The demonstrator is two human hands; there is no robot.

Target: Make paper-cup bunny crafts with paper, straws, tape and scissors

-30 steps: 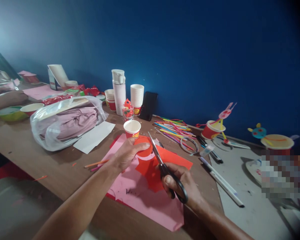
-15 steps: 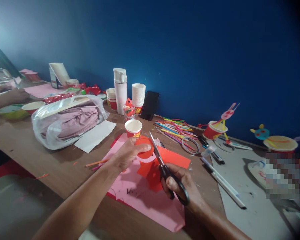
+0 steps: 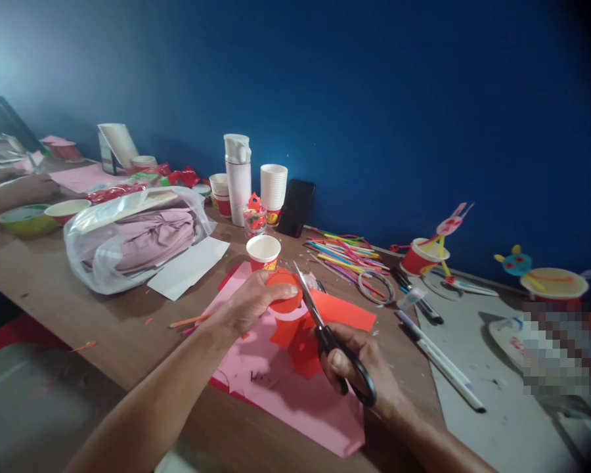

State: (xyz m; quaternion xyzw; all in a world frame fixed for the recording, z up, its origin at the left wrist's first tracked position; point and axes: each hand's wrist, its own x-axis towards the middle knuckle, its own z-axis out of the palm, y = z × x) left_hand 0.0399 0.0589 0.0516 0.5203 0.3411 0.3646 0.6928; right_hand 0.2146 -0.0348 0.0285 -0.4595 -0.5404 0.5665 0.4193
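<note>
Between thumb and fingers, my left hand point(image 3: 256, 299) pinches a round piece of orange-red paper point(image 3: 286, 297). My right hand point(image 3: 357, 364) is closed through the black handles of a pair of scissors point(image 3: 311, 295), whose blades point up and away, close together beside the round piece's right edge. Whether the blades touch the paper, I cannot tell. Beneath both hands lie a larger orange-red sheet point(image 3: 347, 311) with a cut edge and pink paper sheets point(image 3: 305, 410). Just behind my left hand stands a paper cup point(image 3: 263, 251).
Colored sticks point(image 3: 342, 253), a tape roll point(image 3: 375, 288) and markers point(image 3: 440, 361) lie to the right. A plastic bag point(image 3: 138, 236) holds pink cloth on the left. Behind stand a white bottle point(image 3: 238, 180), stacked cups point(image 3: 274, 190) and a phone point(image 3: 296, 207). Another person's hand point(image 3: 34, 187) rests far left.
My right hand and the scissors have shifted very slightly. My left hand keeps its hold on the round paper, and the view has drifted a little.
</note>
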